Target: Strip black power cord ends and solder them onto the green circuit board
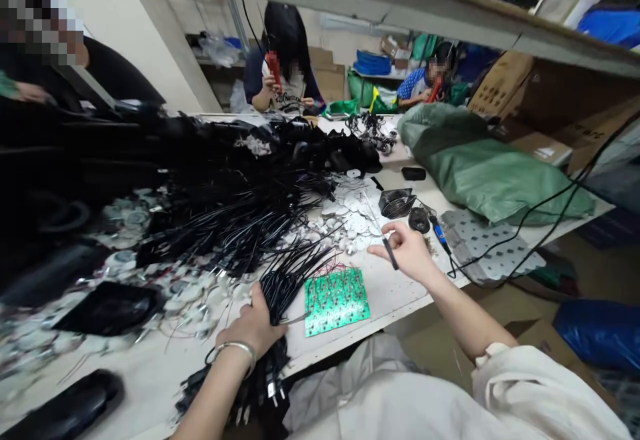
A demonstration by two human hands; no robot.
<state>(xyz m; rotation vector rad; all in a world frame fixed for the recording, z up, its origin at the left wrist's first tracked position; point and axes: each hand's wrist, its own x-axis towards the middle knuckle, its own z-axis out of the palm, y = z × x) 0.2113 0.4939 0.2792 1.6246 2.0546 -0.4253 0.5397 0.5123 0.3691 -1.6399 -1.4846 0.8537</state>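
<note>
Bulging green sack (pixel 493 177) near black cords (pixel 240 227)

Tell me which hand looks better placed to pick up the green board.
Probably the right hand: it holds only a small black tool, while the left hand grips a thick bundle of black cords beside the green board.

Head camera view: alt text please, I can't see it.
The left hand grips a bundle of black plug-ended cables beside a green circuit board with red wires on a white workbench. The right hand holds a short black stick.
</note>
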